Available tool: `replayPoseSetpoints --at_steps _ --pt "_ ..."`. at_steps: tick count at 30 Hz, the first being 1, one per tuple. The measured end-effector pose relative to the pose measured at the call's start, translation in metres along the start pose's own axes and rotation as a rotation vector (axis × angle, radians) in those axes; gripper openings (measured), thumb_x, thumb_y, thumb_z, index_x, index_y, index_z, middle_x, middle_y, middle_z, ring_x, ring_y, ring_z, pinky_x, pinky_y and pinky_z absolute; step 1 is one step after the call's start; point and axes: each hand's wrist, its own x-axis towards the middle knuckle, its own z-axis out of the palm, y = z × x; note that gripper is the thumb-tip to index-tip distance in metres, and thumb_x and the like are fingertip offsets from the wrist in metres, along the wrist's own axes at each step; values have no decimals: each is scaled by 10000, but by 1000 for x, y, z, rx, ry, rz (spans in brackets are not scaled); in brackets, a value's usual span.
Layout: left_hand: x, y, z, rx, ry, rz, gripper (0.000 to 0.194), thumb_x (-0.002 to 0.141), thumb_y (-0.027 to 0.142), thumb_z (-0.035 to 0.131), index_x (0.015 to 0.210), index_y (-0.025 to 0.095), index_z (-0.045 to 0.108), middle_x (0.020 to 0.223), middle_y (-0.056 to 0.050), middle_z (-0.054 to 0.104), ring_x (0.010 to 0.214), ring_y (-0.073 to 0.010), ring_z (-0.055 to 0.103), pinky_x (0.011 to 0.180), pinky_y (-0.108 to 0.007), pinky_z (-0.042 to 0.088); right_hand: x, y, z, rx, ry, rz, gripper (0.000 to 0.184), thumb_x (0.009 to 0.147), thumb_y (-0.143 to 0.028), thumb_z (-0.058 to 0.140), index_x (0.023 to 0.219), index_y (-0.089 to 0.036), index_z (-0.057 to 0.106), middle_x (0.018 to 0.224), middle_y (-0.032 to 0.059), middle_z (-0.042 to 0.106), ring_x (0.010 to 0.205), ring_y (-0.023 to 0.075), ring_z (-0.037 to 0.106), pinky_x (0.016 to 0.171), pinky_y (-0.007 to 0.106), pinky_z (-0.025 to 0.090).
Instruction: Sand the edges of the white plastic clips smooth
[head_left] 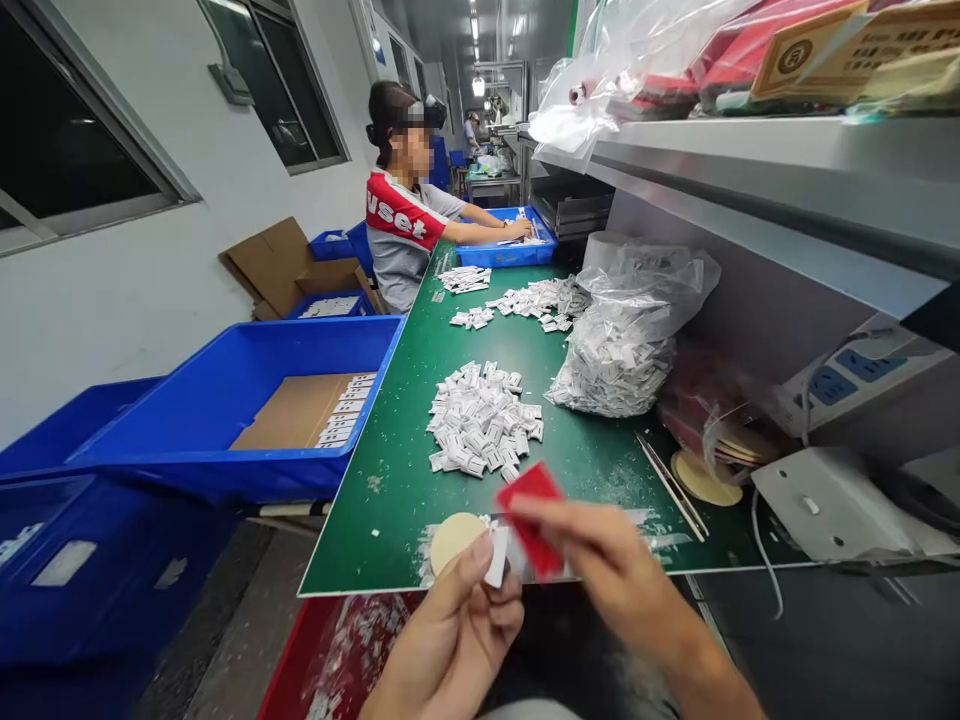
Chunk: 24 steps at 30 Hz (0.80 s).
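Note:
My left hand (450,635) is closed in a pinch on a small white packet (496,557) at the near edge of the green table (409,455). My right hand (611,575) grips a small red pouch (534,515) right beside the packet, the two touching. A round beige disc (454,540) lies on the table just behind my left thumb. A heap of the same white packets (484,420) sits a short way beyond my hands.
A clear bag of white packets (622,340) stands at the right, under a grey shelf (750,160). Blue bins (247,410) line the left side; a red bin (300,660) sits below the table edge. A seated co-worker (405,215) reaches into a blue tray (510,245) at the far end.

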Motion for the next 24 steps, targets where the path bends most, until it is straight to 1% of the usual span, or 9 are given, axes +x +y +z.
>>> replayPoseSetpoints --at_steps 4,8,9,11,14,16,18,21,24 --pt "-3 2 -2 66 38 10 278 698 268 874 904 166 718 781 -20 681 627 -86 595 565 -172 481 13 6 0 -73 -20 -7 293 982 -301 564 1232 -333 713 945 2 785 816 152 704 819 263 539" --pt "-4 9 2 453 250 522 271 665 294 882 873 180 751 830 -24 689 748 -120 631 690 -185 519 9 28 1 -120 641 165 332 970 -426 564 1210 -270 733 986 52 777 897 205 697 886 343 547" --pt "-4 10 2 578 310 681 271 666 289 877 890 188 763 851 -24 691 784 -131 635 721 -187 517 5 33 2 -96 692 198 352 956 -451 581 1218 -268 728 1020 61 771 903 214 699 862 342 559" --pt "-4 11 3 799 395 879 387 675 261 865 1046 224 763 879 -15 697 806 -141 629 745 -193 507 -3 35 8 -44 619 227 354 942 -466 599 1214 -281 729 1099 72 756 921 222 705 805 317 575" --pt "-6 4 5 956 437 966 640 682 197 851 1283 292 656 854 11 711 765 -145 609 777 -210 500 -13 27 23 -55 430 164 281 944 -422 607 1149 -309 763 1103 69 763 957 221 714 833 298 577" --pt "-8 -3 8 917 434 1022 637 642 180 874 1237 294 680 865 5 723 775 -154 617 829 -214 500 -13 18 32 -86 252 91 243 927 -398 635 1101 -315 783 1050 68 779 943 225 723 847 303 579" --pt "-11 -10 10 844 438 1068 564 619 172 887 1146 280 718 871 -10 736 811 -169 648 935 -234 487 -8 13 35 -119 252 64 261 938 -384 621 1142 -311 766 1066 66 779 959 230 724 864 319 577" --pt "-16 -12 7 873 465 1015 530 635 172 883 1118 294 701 867 -7 758 885 -194 687 1083 -299 428 2 13 31 -75 379 98 310 959 -393 592 1225 -300 722 1050 53 782 910 211 731 831 308 582" --pt "-17 -9 -3 961 444 910 565 604 187 911 1098 311 668 923 -1 776 940 -219 700 1106 -361 431 8 17 23 54 193 133 290 913 -410 664 1164 -297 755 999 42 791 867 196 734 795 274 582"
